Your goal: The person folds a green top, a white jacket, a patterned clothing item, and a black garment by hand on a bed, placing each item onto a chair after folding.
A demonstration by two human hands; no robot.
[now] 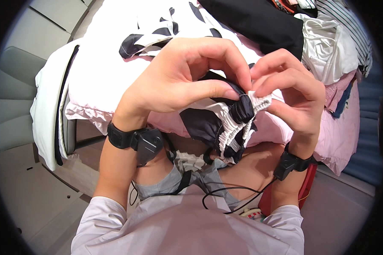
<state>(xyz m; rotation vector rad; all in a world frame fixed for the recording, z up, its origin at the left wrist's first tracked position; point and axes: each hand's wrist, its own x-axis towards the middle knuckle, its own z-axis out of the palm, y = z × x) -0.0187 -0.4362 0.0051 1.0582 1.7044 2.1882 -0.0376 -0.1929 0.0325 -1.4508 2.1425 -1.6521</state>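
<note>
A black-and-white patterned garment with a gathered elastic edge (231, 137) hangs from my fingers above my lap. My left hand (182, 76) pinches the dark part of this edge between thumb and forefinger. Close beside it, my right hand (290, 86) grips the white ruched part with thumb and fingers. The two sets of fingertips almost meet. Beyond my hands, white fabric with black patches (166, 30) spreads over the pink bedding (92, 79). Whether it is all one piece with the held edge is partly hidden by my left hand.
Black folded cloth (255, 25), a white drawstring garment (328, 47) and striped fabric (348, 28) lie at the upper right. White clothing (49, 105) drapes over a grey chair (12, 98) at left. A black cable (233, 188) runs from my right wrist strap across my lap.
</note>
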